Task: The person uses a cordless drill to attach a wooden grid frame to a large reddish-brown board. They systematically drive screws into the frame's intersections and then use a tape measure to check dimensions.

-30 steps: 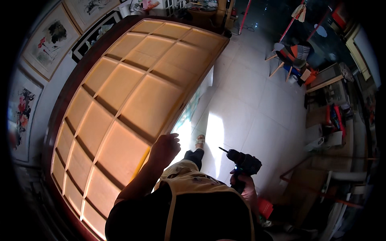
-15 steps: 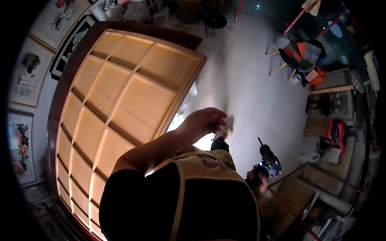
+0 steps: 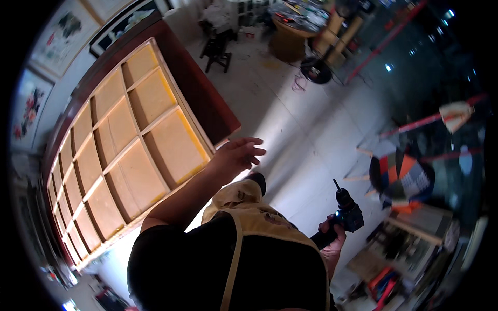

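Observation:
My right hand [image 3: 334, 236] is wrapped around the grip of a black cordless drill [image 3: 350, 212]. The drill's small light is lit, and a thin bit points up from its chuck. My left hand [image 3: 239, 156] reaches forward with its fingers apart and nothing in them. It is just beside the near right corner of a large wooden lattice panel [image 3: 111, 137]; whether it touches the panel I cannot tell. The panel has crossing slats over pale board and lies on a dark red table [image 3: 205, 101].
A patchwork chair [image 3: 402, 176] stands at the right, with leaning frames [image 3: 423, 225] below it. A round black base [image 3: 315, 70] and thin cords are on the floor further ahead. Behind them stands a cluttered round table [image 3: 293, 41]. Framed paintings [image 3: 62, 36] hang at the left.
My view has turned to the right, so the panel and table sit further left and the cluttered table has come into sight. The drill stays in my right hand; my left hand stays raised.

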Available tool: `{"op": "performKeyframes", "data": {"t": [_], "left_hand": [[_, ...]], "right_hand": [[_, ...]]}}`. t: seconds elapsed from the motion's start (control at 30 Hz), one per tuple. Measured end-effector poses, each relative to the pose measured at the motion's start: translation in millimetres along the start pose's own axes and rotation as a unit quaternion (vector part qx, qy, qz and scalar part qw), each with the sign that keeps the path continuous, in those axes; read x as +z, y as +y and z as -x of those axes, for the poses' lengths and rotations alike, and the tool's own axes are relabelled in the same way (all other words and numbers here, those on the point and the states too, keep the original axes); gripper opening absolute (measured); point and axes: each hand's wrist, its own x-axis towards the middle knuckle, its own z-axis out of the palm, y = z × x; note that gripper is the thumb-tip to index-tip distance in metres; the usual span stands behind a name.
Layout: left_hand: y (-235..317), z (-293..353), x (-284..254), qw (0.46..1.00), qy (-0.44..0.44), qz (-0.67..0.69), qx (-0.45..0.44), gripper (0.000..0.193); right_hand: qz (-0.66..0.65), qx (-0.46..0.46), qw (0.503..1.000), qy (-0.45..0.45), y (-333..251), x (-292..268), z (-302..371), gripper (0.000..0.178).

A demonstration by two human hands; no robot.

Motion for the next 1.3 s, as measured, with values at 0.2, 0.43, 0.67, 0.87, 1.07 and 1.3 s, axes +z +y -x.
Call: {"op": "performKeyframes", "data": {"t": [0.2,0.43,0.67,0.87,1.07,1.3], "left_hand": [[42,-133,-48,0.958,0.081,0.246,0.124,0.021],[124,-258,-39,0.943,0.130,0.275,0.134,0.024],[212,-374,-55,0.926,0.200,0.265,0.181,0.022],[266,-396,-142,0.826,0.427,0.266,0.254,0.020],[317,-386,-211,0.706,0.641,0.062,0.294,0.017],[308,-386,-335,0.384,0.849,-0.304,0.199,0.011]], "right_hand": [[0.040,0.084,0.996,-0.019,-47,54,-188,0.043],[0.145,0.114,0.974,-0.133,-120,131,-376,0.038],[0.221,0.166,0.947,-0.161,-131,230,-563,0.042],[0.234,0.247,0.895,-0.289,-104,350,-734,0.043],[0.237,0.358,0.818,-0.383,-45,502,-854,0.045],[0.318,0.375,0.724,-0.484,61,709,-866,0.036]]}}
